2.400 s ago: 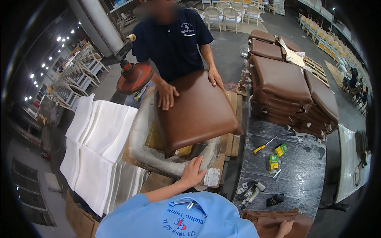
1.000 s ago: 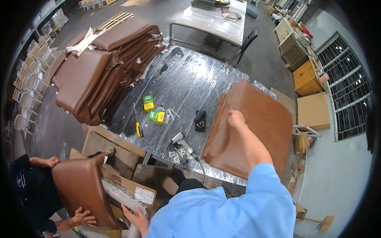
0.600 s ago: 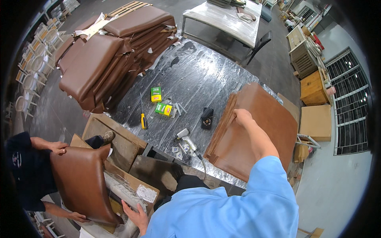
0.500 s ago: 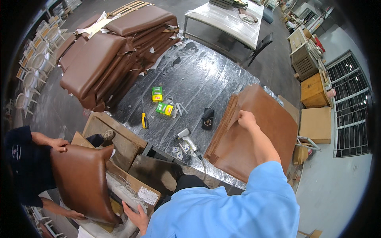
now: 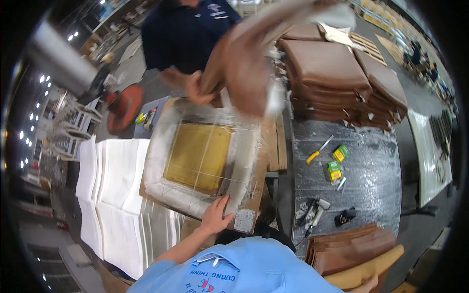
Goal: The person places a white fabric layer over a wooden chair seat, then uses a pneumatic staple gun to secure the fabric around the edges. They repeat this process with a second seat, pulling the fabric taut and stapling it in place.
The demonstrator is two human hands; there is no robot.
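The topmost brown sheet (image 5: 367, 267) is turned up along its edge, tan underside exposed, and lies at 12 o'clock from the right hand (image 5: 370, 284), in contact with it. That hand is partly hidden, so how far its fingers close cannot be told. The sheet stack (image 5: 344, 246) extends toward 10 o'clock from the same hand, occupying the near end of the dark table (image 5: 371, 195). The left hand (image 5: 216, 216) is spread, gripping nothing, its fingers laid on the near right corner of the padded form (image 5: 155, 168), whose body runs toward 11 o'clock. A gap separates the form's board from the table's left edge. From the stack, the nail gun (image 5: 318, 215) sits near at 11 o'clock; two green-and-yellow boxes (image 5: 340, 153) and a screwdriver (image 5: 320, 150) lie well apart around 12 o'clock. White sheets (image 5: 117, 195) crowd the form at 8 o'clock. At its 12 o'clock, a co-worker's hand (image 5: 198, 88) holds a blurred brown cushion (image 5: 244, 73); whether this touches the form cannot be told.
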